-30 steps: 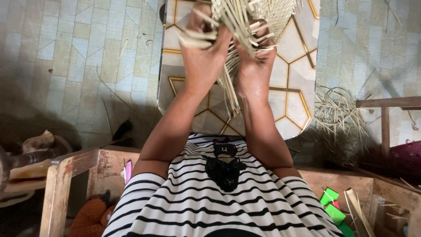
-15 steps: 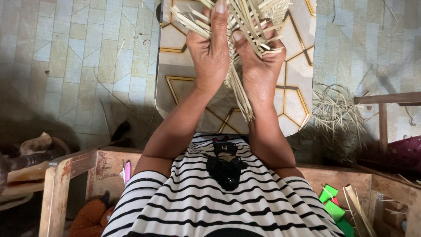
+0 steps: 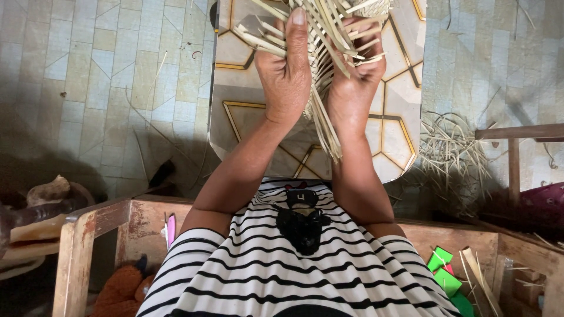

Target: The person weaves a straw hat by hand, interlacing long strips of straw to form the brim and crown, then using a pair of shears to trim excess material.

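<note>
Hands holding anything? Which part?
Both hold a woven piece of pale straw strips. Left hand grips its left side, right hand its right; loose strip ends hang between the wrists.

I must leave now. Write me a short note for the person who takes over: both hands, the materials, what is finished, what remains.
Left hand: grips the woven straw piece from the left, thumb up.
Right hand: clasps it from the right, fingers curled over loose strips.
Materials: the piece is held above a patterned table; spare straw pile lies on the floor at the right.
Done: part is plaited.
Left: many strip ends hang unwoven.

Tiled floor (image 3: 88, 88), patterned mat (image 3: 399, 135), straw pile (image 3: 452, 147)
</note>
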